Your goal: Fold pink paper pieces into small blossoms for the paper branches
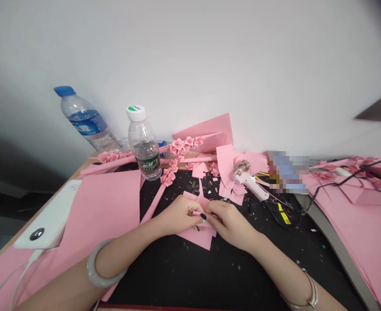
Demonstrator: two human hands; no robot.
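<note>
1. While pinched between both hands, a small pink paper piece (199, 213) is held low over the black mat (209, 276) — its long axis roughly left to right.
2. Left hand (177, 215) and right hand (231, 224) are closed on it, fingertips meeting, apparently for folding.
3. A glue gun (249, 183) and pink paper flowers (179, 147) lie behind — within reach.

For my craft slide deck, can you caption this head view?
Left hand and right hand fold a small pink paper piece on a black mat beside a glue gun.
</note>
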